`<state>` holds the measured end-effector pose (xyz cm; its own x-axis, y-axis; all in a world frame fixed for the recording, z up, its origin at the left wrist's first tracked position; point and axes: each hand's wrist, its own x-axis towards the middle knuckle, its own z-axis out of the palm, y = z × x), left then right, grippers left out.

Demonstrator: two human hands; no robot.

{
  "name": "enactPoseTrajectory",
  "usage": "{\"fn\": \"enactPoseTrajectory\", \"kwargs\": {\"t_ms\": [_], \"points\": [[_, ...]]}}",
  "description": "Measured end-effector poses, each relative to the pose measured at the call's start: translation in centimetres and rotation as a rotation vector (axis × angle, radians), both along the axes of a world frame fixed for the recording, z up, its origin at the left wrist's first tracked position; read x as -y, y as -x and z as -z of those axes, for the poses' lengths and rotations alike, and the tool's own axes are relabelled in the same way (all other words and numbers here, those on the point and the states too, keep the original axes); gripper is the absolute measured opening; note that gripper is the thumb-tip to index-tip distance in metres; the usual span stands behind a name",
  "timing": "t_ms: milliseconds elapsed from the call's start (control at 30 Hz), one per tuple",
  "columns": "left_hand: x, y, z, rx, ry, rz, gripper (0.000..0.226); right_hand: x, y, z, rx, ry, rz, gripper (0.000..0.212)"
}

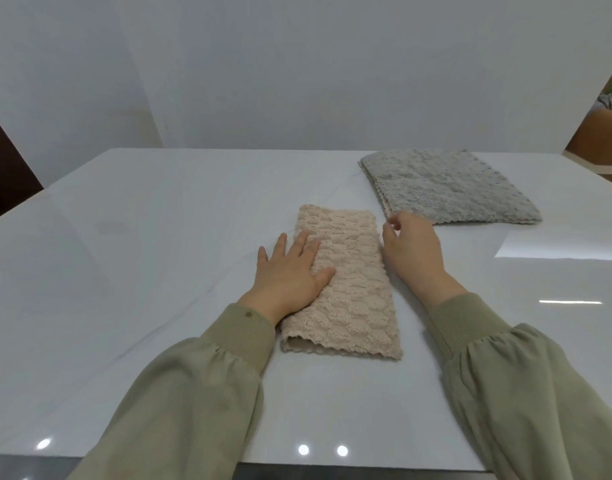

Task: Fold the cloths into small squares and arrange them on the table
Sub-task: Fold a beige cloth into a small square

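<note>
A beige textured cloth (353,289), folded into a long narrow strip, lies in the middle of the white table (124,254). My left hand (290,271) rests flat on the strip's left side with straight, spread fingers. My right hand (413,251) sits just off the strip's right edge near its far end, fingers loosely curled with nothing in them. A grey cloth (446,187), folded into a larger rectangle, lies at the far right of the table, just beyond my right hand.
A white wall stands behind the table. A brown cardboard box (598,133) is past the table's far right corner. A dark piece of furniture (6,168) is at the left edge. The glossy tabletop shows light reflections.
</note>
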<state>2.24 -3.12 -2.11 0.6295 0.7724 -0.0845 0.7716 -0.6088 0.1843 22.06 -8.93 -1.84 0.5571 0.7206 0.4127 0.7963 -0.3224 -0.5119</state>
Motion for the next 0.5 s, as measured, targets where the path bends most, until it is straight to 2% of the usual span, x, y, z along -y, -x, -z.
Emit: {"fn": "enactPoseTrajectory", "kwargs": {"t_ms": [100, 167, 267, 333, 400, 500], "points": [[0.9, -0.1, -0.1, -0.006, 0.026, -0.019, 0.071, 0.2, 0.8, -0.2, 0.001, 0.038, -0.108, 0.033], [1.1, -0.3, -0.2, 0.072, -0.002, -0.026, 0.069, -0.1, 1.0, -0.2, 0.004, 0.01, -0.142, 0.032], [-0.4, -0.3, -0.4, 0.436, -0.064, -0.154, 0.049, -1.2, 0.6, -0.2, 0.061, -0.12, -0.099, 0.027], [-2.4, 0.0, -0.2, 0.611, -0.05, -0.274, 0.041, -2.2, 0.1, 0.0, 0.132, -0.1, -0.086, 0.024], [-4.3, 0.1, 0.0, 0.629, -0.059, -0.357, 0.036, -3.3, -0.5, 0.4, 0.204, -0.052, -0.066, 0.022], [-6.5, -0.8, 0.2, 0.535, -0.129, -0.394, 0.033, -4.6, -1.5, 0.6, 0.256, 0.0, -0.009, 0.027]]}}
